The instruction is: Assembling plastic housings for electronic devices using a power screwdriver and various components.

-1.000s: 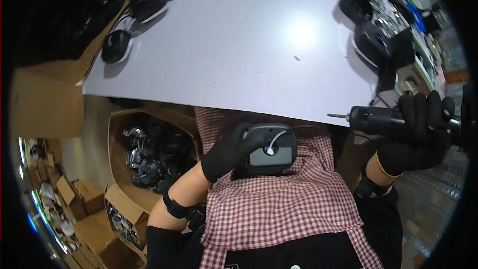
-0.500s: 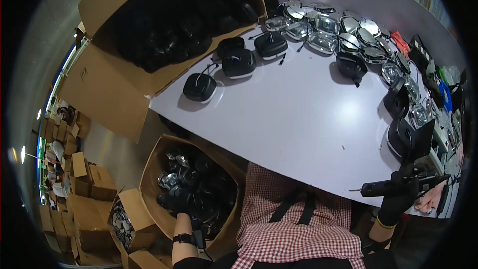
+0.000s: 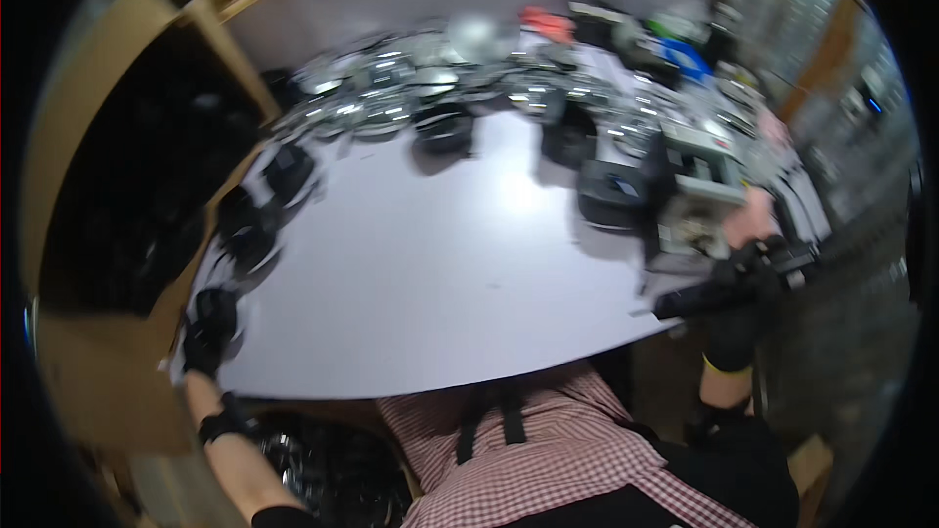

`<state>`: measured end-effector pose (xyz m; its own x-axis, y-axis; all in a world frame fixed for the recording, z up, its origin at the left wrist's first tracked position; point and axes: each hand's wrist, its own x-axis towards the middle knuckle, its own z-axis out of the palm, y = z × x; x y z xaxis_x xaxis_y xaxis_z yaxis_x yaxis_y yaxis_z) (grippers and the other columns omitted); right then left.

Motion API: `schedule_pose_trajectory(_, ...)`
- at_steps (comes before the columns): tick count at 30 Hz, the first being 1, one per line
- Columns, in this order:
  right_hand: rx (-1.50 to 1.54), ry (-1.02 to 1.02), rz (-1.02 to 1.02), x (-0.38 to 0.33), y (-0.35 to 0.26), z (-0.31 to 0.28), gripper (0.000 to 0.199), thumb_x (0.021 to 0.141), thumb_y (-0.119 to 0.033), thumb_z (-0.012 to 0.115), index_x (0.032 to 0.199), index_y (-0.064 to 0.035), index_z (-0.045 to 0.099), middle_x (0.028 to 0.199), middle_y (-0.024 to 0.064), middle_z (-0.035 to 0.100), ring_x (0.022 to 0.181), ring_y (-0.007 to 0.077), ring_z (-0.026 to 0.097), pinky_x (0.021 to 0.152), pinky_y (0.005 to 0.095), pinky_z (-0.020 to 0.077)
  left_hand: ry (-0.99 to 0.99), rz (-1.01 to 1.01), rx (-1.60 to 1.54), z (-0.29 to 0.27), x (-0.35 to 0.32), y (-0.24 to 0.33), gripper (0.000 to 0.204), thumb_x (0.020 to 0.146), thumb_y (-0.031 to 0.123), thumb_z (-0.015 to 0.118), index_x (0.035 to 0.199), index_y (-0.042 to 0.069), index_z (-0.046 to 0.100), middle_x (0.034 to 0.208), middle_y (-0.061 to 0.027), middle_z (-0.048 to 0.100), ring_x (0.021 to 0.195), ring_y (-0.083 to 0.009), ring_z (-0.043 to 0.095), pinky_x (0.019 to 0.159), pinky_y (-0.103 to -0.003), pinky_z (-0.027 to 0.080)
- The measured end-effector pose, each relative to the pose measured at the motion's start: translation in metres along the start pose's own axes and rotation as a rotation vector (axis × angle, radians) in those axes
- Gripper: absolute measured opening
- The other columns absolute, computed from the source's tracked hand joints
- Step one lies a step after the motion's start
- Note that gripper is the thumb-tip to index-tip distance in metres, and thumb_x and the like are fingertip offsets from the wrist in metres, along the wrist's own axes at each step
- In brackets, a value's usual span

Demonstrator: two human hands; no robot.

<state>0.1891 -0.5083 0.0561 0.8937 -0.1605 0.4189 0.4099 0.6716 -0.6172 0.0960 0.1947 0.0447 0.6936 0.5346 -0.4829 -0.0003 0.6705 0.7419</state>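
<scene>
My left hand [image 3: 203,344], in a black glove, is at the left edge of the white table, against a black rounded housing [image 3: 217,309]. Motion blur and black on black hide whether its fingers close round it. Beyond it stand more black housings [image 3: 250,243] in a row. My right hand [image 3: 745,279], gloved in black too, is wrapped round a black electric screwdriver [image 3: 690,299] at the table's right front edge. The tool's thin bit points left. Farther in sits another black housing [image 3: 611,196], next to a grey box-like fixture [image 3: 696,200].
Clear lamp units [image 3: 381,108] and shiny round parts lie along the back of the table [image 3: 411,274]. A large cardboard box [image 3: 93,357] with dark parts stands at the left. Below the table edge is another box holding black parts [image 3: 333,464]. A red cloth [image 3: 548,24] lies behind.
My left hand has come up out of the lower box to the housing at the table's left edge. The view has swung right. My right hand still holds the screwdriver.
</scene>
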Motion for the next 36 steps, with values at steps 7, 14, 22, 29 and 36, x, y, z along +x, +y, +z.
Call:
schedule_pose_trajectory(7,-0.246,0.108,-0.424,0.033,-0.030,0.009,0.019,0.096,-0.013,0.055,0.114,-0.0103,0.056,0.097,0.0056,0.061,0.082,0.0126,0.054,0.072,0.0271,0.0457,-0.428,-0.053,0.473,0.166,-0.008,-0.087,0.047,0.085,0.022,0.062,0.126,0.000,0.053,0.099,-0.0120,0.067,0.096,-0.0254,0.065,0.078,-0.035,0.057)
schedule_pose_trajectory(14,-0.342,0.213,-0.502,0.047,-0.031,0.005,0.022,0.091,-0.013,0.062,0.111,-0.0084,0.055,0.093,0.0072,0.064,0.080,0.0146,0.057,0.071,0.0289,0.0482,-0.760,0.054,0.993,0.136,-0.107,-0.130,0.059,0.076,0.025,0.075,0.125,0.000,0.053,0.104,-0.0132,0.068,0.095,-0.0259,0.067,0.080,-0.035,0.057)
schedule_pose_trajectory(22,-0.767,-0.311,-0.216,0.073,-0.030,0.012,0.025,0.078,0.008,0.065,0.099,-0.0017,0.056,0.085,0.0082,0.063,0.075,0.0144,0.064,0.065,0.0274,0.0537,-1.174,0.334,1.436,0.188,-0.187,-0.212,0.079,0.060,0.026,0.091,0.125,0.002,0.052,0.107,-0.0151,0.067,0.093,-0.0262,0.068,0.081,-0.037,0.056)
schedule_pose_trajectory(29,-0.689,-0.498,-0.234,0.063,-0.012,0.027,0.017,0.082,0.006,0.064,0.098,0.0003,0.063,0.092,0.0100,0.066,0.081,0.0170,0.068,0.068,0.0293,0.0569,-1.254,-0.175,1.441,0.207,-0.190,-0.266,0.068,0.075,0.034,0.080,0.127,0.002,0.051,0.109,-0.0169,0.065,0.099,-0.0263,0.066,0.085,-0.036,0.054)
schedule_pose_trajectory(36,-0.458,-0.902,-0.022,0.112,-0.026,0.012,0.026,0.079,0.012,0.060,0.103,0.0013,0.056,0.089,0.0136,0.065,0.074,0.0189,0.067,0.066,0.0298,0.0577,-1.163,-0.436,0.948,0.179,-0.194,-0.286,0.065,0.080,0.024,0.075,0.133,0.003,0.046,0.120,-0.0151,0.060,0.107,-0.0225,0.062,0.089,-0.035,0.053)
